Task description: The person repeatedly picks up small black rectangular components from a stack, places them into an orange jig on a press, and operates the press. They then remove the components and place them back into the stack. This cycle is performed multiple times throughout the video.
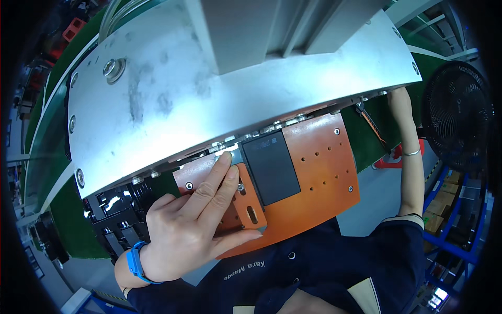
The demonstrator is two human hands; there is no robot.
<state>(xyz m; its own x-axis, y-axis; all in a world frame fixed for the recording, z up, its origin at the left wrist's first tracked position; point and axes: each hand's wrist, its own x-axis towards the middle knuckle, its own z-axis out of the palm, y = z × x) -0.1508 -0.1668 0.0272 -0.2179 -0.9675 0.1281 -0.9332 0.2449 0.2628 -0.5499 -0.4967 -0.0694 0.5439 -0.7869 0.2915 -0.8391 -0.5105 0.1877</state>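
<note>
At the far left, a large curved plate of dull grey metal (172,99), studded with bolts along its rim, arches over the work area. Below its edge the left hand (193,225), with a blue band (135,261) at the wrist, lies flat on a flat orange board with small drilled holes (324,172); the fingers are stretched out close together and grip nothing, with the index and middle fingertips (226,159) pressing at the upper left corner of a flat black rectangular slab (271,166). That slab sits on the orange board just under the grey plate's edge, beside a small orange slotted bracket (251,209) that the hand partly covers. Further right, the right arm reaches up under the plate's rim; a thin bracelet (412,152) circles the wrist, and the right hand (398,97) is mostly hidden, so I cannot tell its grip. At the far right stands a round black fan (456,112).
</note>
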